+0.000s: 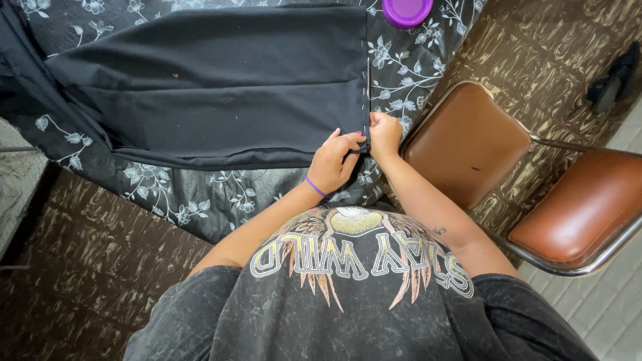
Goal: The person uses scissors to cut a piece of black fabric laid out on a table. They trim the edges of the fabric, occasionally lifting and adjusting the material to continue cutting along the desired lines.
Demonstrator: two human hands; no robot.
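Note:
A large piece of plain black fabric [221, 80] lies flat on a table covered by a dark floral cloth [200, 194]. A row of small pins runs along the fabric's right edge [367, 73]. My left hand [332, 162], with a purple band on the wrist, presses its fingers on the fabric's near right corner. My right hand [384, 134] pinches that same edge at the corner, fingers closed on it. Whether a pin is between the fingers is too small to tell.
A purple round lid or container [406, 10] sits at the table's far right. A brown padded chair [465, 140] stands just right of the table, a second one [588, 207] further right. A dark object [612, 80] lies on the patterned floor.

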